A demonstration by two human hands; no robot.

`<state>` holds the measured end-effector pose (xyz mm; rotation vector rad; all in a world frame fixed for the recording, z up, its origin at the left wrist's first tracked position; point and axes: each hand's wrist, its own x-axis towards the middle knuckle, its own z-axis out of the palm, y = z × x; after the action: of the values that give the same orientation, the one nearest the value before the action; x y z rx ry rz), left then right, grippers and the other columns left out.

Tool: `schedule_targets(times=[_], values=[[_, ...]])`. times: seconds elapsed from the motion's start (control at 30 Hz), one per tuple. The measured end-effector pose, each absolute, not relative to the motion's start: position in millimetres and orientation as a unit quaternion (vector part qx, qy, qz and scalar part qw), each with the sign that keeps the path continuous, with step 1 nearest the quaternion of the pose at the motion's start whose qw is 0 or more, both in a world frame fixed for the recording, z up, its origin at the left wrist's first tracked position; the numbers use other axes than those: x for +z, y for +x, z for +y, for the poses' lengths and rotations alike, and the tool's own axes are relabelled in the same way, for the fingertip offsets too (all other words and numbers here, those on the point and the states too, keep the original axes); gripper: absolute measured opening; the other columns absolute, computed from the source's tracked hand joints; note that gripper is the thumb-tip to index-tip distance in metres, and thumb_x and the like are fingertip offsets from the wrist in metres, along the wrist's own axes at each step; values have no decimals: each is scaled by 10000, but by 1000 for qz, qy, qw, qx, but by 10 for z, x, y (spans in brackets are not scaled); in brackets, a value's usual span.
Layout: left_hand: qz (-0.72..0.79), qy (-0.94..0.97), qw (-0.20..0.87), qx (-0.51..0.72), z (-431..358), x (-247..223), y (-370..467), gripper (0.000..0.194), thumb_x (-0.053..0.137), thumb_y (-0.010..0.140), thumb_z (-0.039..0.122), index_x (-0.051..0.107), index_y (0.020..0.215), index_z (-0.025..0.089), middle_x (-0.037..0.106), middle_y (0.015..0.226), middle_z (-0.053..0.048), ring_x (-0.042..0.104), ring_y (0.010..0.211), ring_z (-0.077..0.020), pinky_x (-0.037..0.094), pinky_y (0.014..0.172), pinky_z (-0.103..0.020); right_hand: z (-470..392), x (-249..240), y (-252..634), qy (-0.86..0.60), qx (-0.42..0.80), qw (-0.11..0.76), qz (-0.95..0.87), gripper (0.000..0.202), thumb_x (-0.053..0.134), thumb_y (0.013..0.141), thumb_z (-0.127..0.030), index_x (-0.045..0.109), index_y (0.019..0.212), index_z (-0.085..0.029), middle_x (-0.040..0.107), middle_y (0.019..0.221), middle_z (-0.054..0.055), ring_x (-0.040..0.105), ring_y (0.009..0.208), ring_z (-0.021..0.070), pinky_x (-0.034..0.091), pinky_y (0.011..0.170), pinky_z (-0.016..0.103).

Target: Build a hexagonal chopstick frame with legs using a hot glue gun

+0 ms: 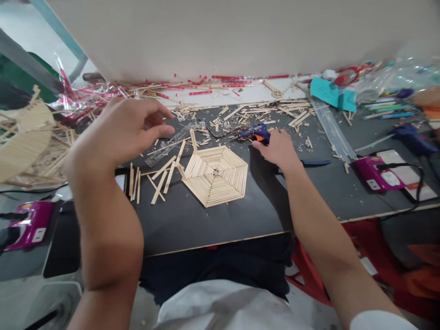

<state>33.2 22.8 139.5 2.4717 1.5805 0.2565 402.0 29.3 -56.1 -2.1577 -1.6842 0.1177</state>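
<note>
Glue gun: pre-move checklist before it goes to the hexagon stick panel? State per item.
1. Right hand on the glue gun: ok, fingers touch it; a full grip cannot be told.
2. Left hand out of the gun's path: ok, it hovers over the clear ruler, holding nothing.
3. Hexagon panel flat on the black board: ok.
4. Panel unobstructed: ok, only one stick leans at its upper left edge.
5. Loose sticks within reach: ok, left of the panel.
6. Gun hot, glue loaded: cannot tell.
</note>
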Motion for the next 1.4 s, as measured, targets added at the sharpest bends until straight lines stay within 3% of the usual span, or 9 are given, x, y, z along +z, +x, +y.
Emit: schedule_targets(times=[0.17,0.3,0.37,0.53,0.77,1.0,1.2,1.3,1.4], values=[[582,810,73,10,47,1395,311,342,534,986,406,754,1088,165,744,944,-77,637,882,-236,429,845,-343,297,-459,3967,-776,63,224,-586,450,739,781,-277,578,1166,-108,601,1217,264,560,1268,437,426,1113,606],[622,767,115,-105,-44,1055,280,382,458,1001,379,735,1105,138,760,1053,-148,666,944,-295,440,783,-358,266,-375,3909,-773,50,278,-568,467,732,726,-253,566,1143,-122,608,1204,243,596,1198,404,461,1073,560],[648,736,143,-138,-97,840,238,296,495,968,318,732,1015,146,770,1021,-144,693,960,-288,463,815,-346,246,-334,3881,-772,52,300,-558,456,708,745,-262,554,1155,-134,641,1160,220,632,1131,384,488,1022,542],[695,687,164,-137,-226,540,185,285,562,926,445,704,961,201,775,1016,-152,720,953,-351,490,761,-386,219,-281,3831,-757,51,316,-570,410,684,782,-284,561,1154,-165,699,1009,153,681,948,341,527,902,492],[710,682,156,-81,-259,469,308,348,523,961,513,687,966,207,771,1035,-178,721,1030,-374,529,816,-424,249,-350,3832,-695,-17,297,-655,225,663,791,-280,621,1002,-213,689,916,109,654,919,323,529,877,469],[719,673,93,-145,-306,433,452,416,426,993,412,726,1117,151,747,1149,-246,723,1079,-423,557,837,-469,251,-332,3826,-686,-16,279,-671,234,637,793,-213,641,1026,-204,691,959,120,653,941,325,522,885,459],[735,658,78,-142,-401,631,460,515,324,1018,410,742,1111,124,738,1098,-268,720,1064,-455,536,828,-508,250,-306,3844,-676,-9,286,-679,252,625,786,-184,654,1033,-223,718,998,115,653,935,324,527,871,461],[763,637,47,-102,-519,808,438,559,284,1026,495,701,1161,148,749,1105,-245,709,1072,-478,530,823,-528,248,-299,3852,-668,7,289,-686,284,612,792,-174,661,1068,-218,725,1029,123,659,975,333,526,891,471],[785,619,23,-27,-725,940,392,507,312,1013,537,670,1118,194,773,1057,-160,724,1052,-435,526,870,-517,247,-300,3858,-662,19,298,-688,322,600,813,-169,663,1125,-213,729,1103,133,664,1033,340,520,928,477]])
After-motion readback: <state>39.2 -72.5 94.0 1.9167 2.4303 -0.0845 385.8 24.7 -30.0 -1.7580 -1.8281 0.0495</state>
